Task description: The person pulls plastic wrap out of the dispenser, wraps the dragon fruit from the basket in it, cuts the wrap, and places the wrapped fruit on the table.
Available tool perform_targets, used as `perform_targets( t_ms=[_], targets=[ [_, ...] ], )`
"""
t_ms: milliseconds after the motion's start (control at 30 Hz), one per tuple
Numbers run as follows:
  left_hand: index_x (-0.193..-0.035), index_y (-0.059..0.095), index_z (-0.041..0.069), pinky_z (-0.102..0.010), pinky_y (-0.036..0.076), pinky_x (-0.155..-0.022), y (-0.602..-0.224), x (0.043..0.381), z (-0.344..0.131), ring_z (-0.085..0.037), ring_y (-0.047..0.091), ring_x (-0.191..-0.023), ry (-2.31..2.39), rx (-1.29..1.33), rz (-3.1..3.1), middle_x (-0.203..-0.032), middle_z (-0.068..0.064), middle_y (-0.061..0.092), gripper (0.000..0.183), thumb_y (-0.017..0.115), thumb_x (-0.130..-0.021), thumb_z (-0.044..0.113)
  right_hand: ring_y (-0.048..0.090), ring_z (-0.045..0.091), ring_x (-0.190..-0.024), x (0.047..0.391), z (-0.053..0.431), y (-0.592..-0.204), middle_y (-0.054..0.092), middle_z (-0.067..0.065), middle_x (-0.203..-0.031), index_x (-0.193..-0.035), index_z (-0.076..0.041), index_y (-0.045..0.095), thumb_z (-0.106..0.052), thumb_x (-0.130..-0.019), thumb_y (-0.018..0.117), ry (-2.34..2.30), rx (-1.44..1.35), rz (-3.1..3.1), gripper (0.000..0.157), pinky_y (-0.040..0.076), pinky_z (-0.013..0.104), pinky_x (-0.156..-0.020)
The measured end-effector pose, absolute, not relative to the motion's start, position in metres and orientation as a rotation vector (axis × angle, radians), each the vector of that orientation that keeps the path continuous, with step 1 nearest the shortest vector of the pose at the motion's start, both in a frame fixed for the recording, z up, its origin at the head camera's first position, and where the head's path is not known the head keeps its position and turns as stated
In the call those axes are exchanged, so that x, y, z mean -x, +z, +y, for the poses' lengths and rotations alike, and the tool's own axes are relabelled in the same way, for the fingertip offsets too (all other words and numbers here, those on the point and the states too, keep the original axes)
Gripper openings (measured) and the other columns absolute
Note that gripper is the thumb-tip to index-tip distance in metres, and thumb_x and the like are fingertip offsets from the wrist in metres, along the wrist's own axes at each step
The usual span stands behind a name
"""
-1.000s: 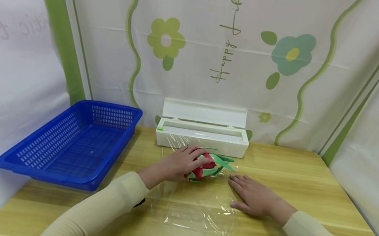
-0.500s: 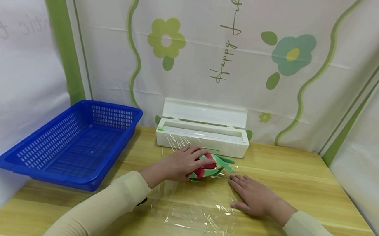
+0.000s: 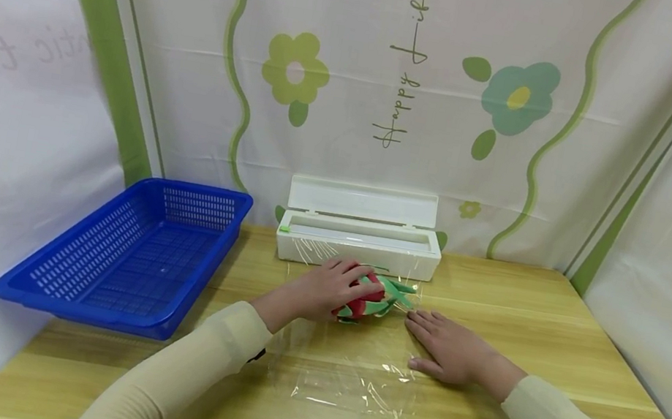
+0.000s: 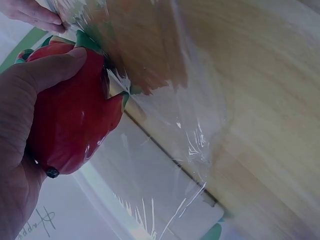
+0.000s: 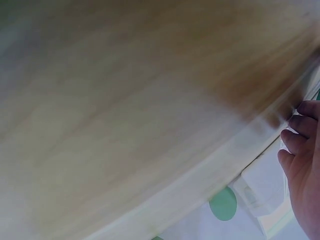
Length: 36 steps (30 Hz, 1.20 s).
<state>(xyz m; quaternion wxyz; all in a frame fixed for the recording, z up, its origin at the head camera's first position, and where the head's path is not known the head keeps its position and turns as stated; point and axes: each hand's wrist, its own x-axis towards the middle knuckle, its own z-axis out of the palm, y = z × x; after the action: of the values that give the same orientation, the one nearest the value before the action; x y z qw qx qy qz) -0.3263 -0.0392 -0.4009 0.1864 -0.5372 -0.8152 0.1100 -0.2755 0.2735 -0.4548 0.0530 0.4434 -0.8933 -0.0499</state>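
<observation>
A red dragon fruit [image 3: 374, 288] with green leafy tips lies on a sheet of clear cling film [image 3: 348, 375] on the table. My left hand [image 3: 332, 289] grips it from the left; in the left wrist view the thumb and palm wrap round the red body [image 4: 75, 110]. To its right, my right hand [image 3: 449, 348] lies palm down, fingers straight, fingertips at the film's right edge by the leaf tips. The film runs back to a white cling film box [image 3: 358, 254] with its lid raised. In the right wrist view the right hand [image 5: 302, 155] shows only partly.
A blue perforated basket [image 3: 146, 267] stands at the left of the wooden table [image 3: 554, 342]. Behind the box hangs a white curtain [image 3: 349, 130] with printed flowers. A small green slider [image 3: 284, 228] sits on the box's left front edge.
My left hand and the dragon fruit have shifted very slightly to the right. The right hand, box and basket stay as they were.
</observation>
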Motion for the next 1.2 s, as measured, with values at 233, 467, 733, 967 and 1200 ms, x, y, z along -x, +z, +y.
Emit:
perform_targets(
  t_ms=[233,467,733,967,1200],
  targets=[
    [-0.151,0.033,0.023,-0.041,0.033,-0.107,-0.400,0.325,-0.037,-0.028,0.039,-0.126,0.366,1.504,-2.297,-0.147,-0.008,0.037,0.092,0.083,-0.075,0.038,0.037,0.039,-0.135,0.273,0.270,-0.450,0.039,0.025,-0.146,-0.142,0.007,0.041,-0.053,-0.100,0.043,-0.144,-1.354,-2.714,0.074,0.031,0.051,-0.109],
    [-0.151,0.032,0.022,-0.041,0.036,-0.104,-0.398,0.323,-0.037,-0.028,0.040,-0.126,0.368,1.494,-2.320,-0.148,-0.010,0.037,0.094,0.083,-0.075,0.038,0.035,0.039,-0.136,0.272,0.266,-0.446,0.037,0.025,-0.148,-0.143,0.007,0.040,-0.054,-0.099,0.042,-0.166,-1.349,-2.750,0.075,0.028,0.051,-0.110],
    [-0.151,0.031,0.023,-0.043,0.035,-0.104,-0.398,0.323,-0.038,-0.028,0.038,-0.129,0.368,1.468,-2.340,-0.149,-0.009,0.036,0.096,0.084,-0.073,0.041,0.036,0.040,-0.135,0.270,0.267,-0.443,0.038,0.025,-0.147,-0.143,0.007,0.040,-0.053,-0.099,0.044,-0.161,-1.356,-2.727,0.074,0.029,0.051,-0.110],
    [-0.151,0.031,0.022,-0.043,0.034,-0.106,-0.397,0.323,-0.041,-0.028,0.038,-0.130,0.350,1.474,-2.322,-0.148,-0.011,0.037,0.099,0.084,-0.071,0.045,0.036,0.040,-0.135,0.270,0.268,-0.442,0.038,0.024,-0.148,-0.143,0.006,0.040,-0.053,-0.099,0.045,-0.167,-1.353,-2.727,0.074,0.029,0.051,-0.109],
    [-0.151,0.031,0.022,-0.043,0.034,-0.105,-0.397,0.322,-0.043,-0.028,0.038,-0.130,0.356,1.468,-2.321,-0.148,-0.011,0.039,0.099,0.083,-0.072,0.048,0.038,0.039,-0.134,0.269,0.271,-0.445,0.040,0.023,-0.147,-0.143,0.005,0.041,-0.053,-0.098,0.047,-0.127,-1.358,-2.696,0.073,0.031,0.053,-0.108]
  ],
)
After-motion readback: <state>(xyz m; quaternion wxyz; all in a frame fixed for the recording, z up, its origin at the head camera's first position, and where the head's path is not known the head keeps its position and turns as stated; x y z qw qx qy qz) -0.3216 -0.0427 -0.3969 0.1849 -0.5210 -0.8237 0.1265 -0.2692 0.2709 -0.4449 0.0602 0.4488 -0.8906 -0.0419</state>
